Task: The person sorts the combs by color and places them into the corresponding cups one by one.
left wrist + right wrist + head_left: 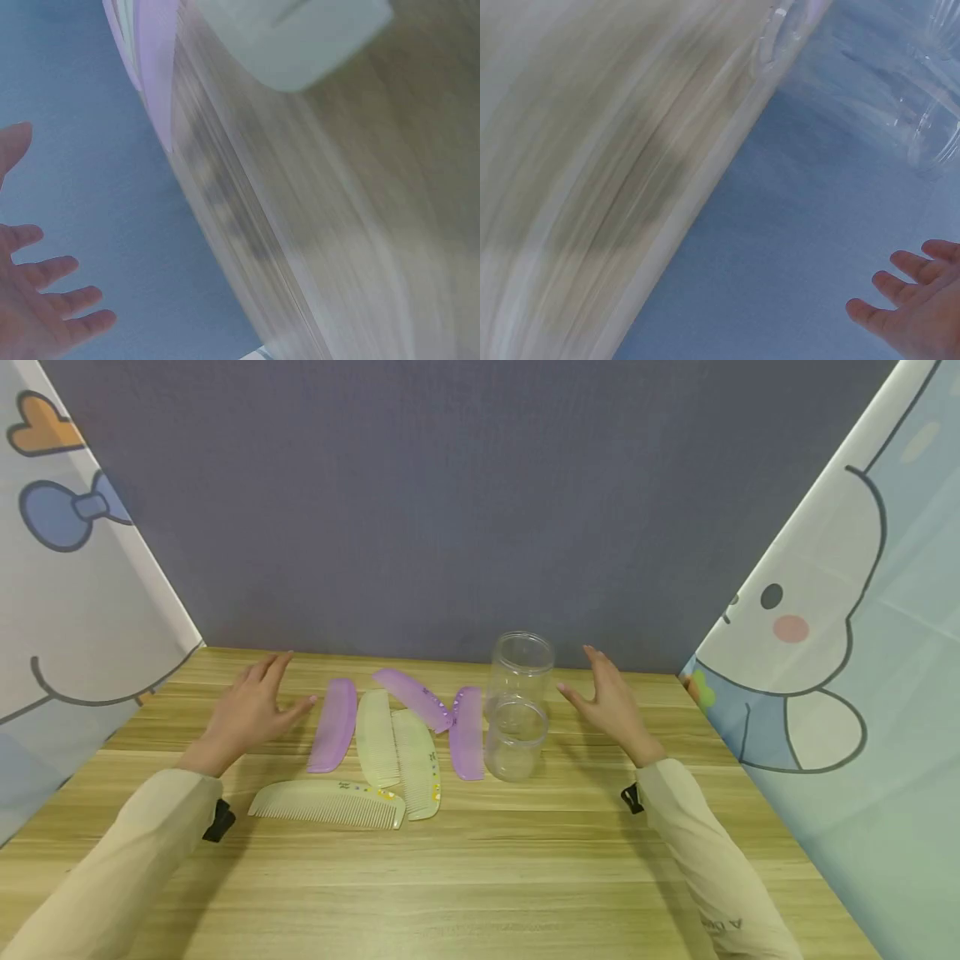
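My left hand [247, 708], fingers spread and holding nothing, is left of a purple comb [335, 727]. Two more purple combs lie further right, one slanted [412, 697] and one upright in view [468, 735]. Between them are two pale yellow combs, one plain [377, 739] and one with a printed edge [417, 766]. A third pale yellow comb [327, 802] lies crosswise in front, teeth toward me. Two clear plastic jars stand right of the combs, the front one [516, 745] overlapping the rear one [522, 667]. Beside them is my empty right hand [617, 708], its thumb and fingers apart.
The combs and jars are on a wood-grain table [480, 885]. A dark grey panel [450, 510] rises along its back edge. Cartoon-printed sheets flank it on the left [82, 610] and right [847, 793].
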Demonstrator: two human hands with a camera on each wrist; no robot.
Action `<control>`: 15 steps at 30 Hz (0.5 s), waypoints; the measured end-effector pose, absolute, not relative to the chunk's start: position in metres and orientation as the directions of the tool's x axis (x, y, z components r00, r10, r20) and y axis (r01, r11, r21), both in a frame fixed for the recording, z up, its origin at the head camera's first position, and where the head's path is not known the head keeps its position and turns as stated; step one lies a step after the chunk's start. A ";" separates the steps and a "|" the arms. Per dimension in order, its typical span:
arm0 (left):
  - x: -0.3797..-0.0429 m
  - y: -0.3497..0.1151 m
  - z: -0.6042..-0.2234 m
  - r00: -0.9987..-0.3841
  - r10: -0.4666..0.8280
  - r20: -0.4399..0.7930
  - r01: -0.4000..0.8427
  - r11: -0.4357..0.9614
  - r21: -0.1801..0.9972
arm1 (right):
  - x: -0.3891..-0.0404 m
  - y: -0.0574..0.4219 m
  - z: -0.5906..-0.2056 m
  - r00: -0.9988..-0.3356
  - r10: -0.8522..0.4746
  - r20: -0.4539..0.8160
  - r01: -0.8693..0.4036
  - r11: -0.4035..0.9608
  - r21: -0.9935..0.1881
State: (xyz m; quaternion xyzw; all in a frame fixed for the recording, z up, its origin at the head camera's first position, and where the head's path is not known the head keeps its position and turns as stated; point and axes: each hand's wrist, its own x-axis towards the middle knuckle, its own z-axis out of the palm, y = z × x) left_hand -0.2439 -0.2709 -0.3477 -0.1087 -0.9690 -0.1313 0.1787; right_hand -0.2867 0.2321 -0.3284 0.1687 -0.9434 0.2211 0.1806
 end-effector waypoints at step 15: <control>-0.259 -0.261 -0.342 -0.949 0.116 0.294 0.217 0.914 0.341 | -0.293 0.210 -0.320 -0.866 -0.215 0.452 -0.453 0.721 -0.524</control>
